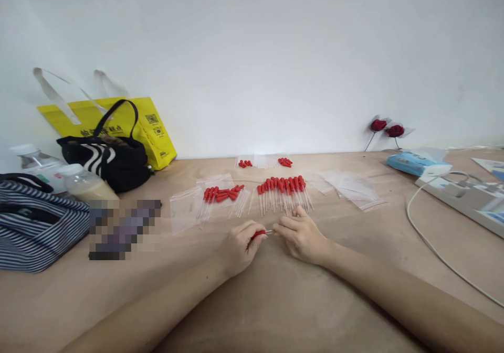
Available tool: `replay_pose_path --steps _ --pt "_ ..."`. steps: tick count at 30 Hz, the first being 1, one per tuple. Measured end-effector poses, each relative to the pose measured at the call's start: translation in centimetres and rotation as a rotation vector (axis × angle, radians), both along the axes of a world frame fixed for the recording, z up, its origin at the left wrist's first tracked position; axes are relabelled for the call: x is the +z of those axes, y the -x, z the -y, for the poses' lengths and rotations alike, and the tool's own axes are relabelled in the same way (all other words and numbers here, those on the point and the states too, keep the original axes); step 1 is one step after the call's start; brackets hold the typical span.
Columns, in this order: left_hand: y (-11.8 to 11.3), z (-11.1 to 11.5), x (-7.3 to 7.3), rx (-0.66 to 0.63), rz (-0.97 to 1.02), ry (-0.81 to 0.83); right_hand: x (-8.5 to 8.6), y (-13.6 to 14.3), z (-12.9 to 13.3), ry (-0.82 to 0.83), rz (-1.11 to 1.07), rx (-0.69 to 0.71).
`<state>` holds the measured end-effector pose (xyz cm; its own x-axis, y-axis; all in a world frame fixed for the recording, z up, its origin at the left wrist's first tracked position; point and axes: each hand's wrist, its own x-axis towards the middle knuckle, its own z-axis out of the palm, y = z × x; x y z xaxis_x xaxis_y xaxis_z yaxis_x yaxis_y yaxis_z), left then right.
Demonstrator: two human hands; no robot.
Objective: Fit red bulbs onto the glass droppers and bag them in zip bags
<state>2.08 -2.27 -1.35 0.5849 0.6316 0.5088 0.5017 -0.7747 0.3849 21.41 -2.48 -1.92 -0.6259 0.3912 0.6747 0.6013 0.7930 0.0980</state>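
Note:
Between my two hands, near the middle of the table, is a dropper with a red rubber bulb point(259, 234) and a thin clear tube. My left hand point(243, 245) is closed round the red bulb. The fingers of my right hand point(301, 236) pinch the tube's other end. Just beyond them lies a row of red-bulbed droppers point(281, 186), tubes pointing toward me. Left of that row are loose red bulbs point(220, 194), thin clear tubes point(242, 207) and clear plastic bags point(185, 211).
More clear bags point(354, 188) lie at the right, near a blue tissue pack point(417, 162) and a white power strip point(468, 201) with a cable. At the left are a yellow bag point(157, 132), a black bag point(118, 167), bottles point(88, 185) and a striped bag point(39, 227).

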Motion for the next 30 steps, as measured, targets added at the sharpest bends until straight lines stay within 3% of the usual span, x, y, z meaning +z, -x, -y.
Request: replay_pose_path --steps 15,20,25,30 --pt "-0.1 -0.5 0.0 -0.016 -0.001 0.074 -0.6 0.4 -0.4 0.233 -0.051 0.053" --pt "-0.4 -0.6 0.0 0.079 0.264 0.326 -0.8 0.5 -0.4 0.325 -0.161 0.017" --pt "-0.9 -0.9 -0.1 0.074 0.560 0.618 -0.8 0.6 -0.2 0.375 -0.274 0.045" --pt "-0.4 -4.4 2.9 0.226 0.683 0.751 -0.8 0.3 -0.3 0.418 -0.300 -0.028"
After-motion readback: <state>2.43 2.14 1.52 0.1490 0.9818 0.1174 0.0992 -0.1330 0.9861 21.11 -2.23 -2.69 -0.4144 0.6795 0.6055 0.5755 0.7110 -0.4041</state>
